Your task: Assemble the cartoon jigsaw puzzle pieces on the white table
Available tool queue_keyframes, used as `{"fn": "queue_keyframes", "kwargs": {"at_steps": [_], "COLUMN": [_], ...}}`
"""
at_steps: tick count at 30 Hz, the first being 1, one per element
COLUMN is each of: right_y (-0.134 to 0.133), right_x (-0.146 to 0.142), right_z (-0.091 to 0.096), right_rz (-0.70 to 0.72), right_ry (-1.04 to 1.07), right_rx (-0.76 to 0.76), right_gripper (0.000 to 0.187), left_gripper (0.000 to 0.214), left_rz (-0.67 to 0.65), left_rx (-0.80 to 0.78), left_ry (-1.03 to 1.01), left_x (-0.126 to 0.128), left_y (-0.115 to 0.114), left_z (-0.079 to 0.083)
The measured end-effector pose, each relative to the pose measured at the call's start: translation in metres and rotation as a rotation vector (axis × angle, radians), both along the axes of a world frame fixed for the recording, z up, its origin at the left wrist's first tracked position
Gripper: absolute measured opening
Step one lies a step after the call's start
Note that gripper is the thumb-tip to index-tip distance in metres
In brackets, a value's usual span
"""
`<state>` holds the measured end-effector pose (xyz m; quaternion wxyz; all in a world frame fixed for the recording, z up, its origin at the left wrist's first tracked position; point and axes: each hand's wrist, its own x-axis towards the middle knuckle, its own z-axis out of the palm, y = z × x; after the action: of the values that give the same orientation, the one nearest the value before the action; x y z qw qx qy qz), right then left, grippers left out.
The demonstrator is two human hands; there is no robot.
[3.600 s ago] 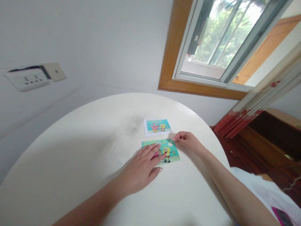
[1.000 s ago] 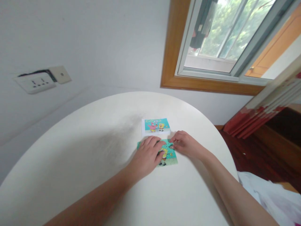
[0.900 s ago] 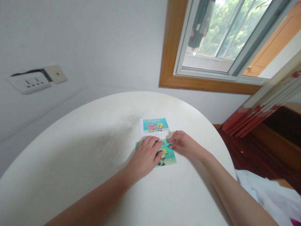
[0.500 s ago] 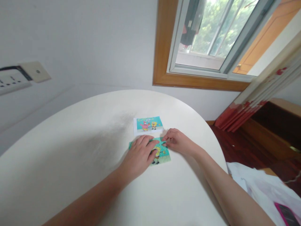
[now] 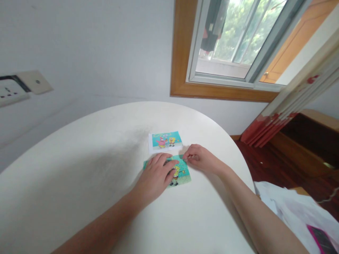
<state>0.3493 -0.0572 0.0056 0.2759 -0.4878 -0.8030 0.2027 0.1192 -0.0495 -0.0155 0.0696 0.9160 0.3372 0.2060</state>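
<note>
– First, the left hand (image 5: 156, 173). State?

– Open, palm down, fingers slightly bent, thumb spread from forefinger. It lies flat over the left part of the jigsaw puzzle (image 5: 184, 173) and hides much of it.

– Right hand (image 5: 194, 157)?

– At the puzzle's far right corner. Fingers curled, thumb and forefinger drawn near each other. Cannot tell whether a piece is pinched between the tips; too small to resolve.

– Puzzle itself?

– Flat, under both hands. Visible part: teal ground, yellow cartoon figure, pale green strip along the near edge.

– Next to it?

– Just beyond the puzzle's far edge, a printed picture (image 5: 166, 140): pink figure and yellow figure on teal, white margin to the left.

– Support?

– Round white table (image 5: 92, 148), extending well to the left of the puzzle. Grey smudge noted on that side.

– Farther out?

– Beyond the puzzle, a pale wall (image 5: 106, 46); on it, far to the left, a socket (image 5: 12, 91). Beyond and to the right of the puzzle, a wood-framed window (image 5: 230, 38), then a red-and-cream curtain (image 5: 275, 113). Right of the puzzle, past the table's edge, crumpled white material (image 5: 278, 204) bearing a pink-edged dark object (image 5: 321, 240).
</note>
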Motion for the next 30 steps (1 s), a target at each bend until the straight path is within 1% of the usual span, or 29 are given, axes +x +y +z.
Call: {"fn": "queue_keyframes", "kwargs": {"at_steps": [7, 11, 14, 17, 22, 26, 28, 30], "right_y": [-0.003, -0.002, -0.002, -0.002, -0.003, -0.002, -0.001, 0.002], "right_x": [0.0, -0.001, -0.001, 0.0, 0.0, 0.0, 0.001, 0.004], "right_z": [0.002, 0.001, 0.0, 0.0, 0.001, 0.001, 0.002, 0.003], "right_rz": [0.053, 0.064, 0.052, 0.025, 0.04, 0.042, 0.012, -0.036], "right_ry": [0.002, -0.017, 0.015, 0.028, 0.001, 0.021, 0.049, 0.083], "right_rx": [-0.015, -0.011, -0.026, -0.025, -0.019, -0.024, -0.033, -0.01], "right_gripper": [0.027, 0.028, 0.029, 0.029, 0.029, 0.029, 0.03, 0.032], "left_gripper": [0.024, 0.024, 0.025, 0.024, 0.023, 0.023, 0.026, 0.029], "left_rz": [-0.005, -0.003, -0.001, -0.005, 0.013, 0.035, 0.06, 0.096], "left_rx": [0.011, 0.018, 0.031, 0.073, 0.163, 0.141, 0.118, 0.102], "left_ry": [-0.016, -0.007, 0.002, 0.047, 0.113, 0.059, -0.005, -0.087], "left_x": [0.0, 0.0, 0.001, 0.002, 0.004, 0.005, 0.003, -0.002], "left_y": [-0.001, 0.0, 0.0, -0.002, -0.008, -0.01, -0.006, 0.003], "left_z": [0.001, 0.002, 0.002, 0.004, 0.01, 0.01, 0.012, 0.016]}}
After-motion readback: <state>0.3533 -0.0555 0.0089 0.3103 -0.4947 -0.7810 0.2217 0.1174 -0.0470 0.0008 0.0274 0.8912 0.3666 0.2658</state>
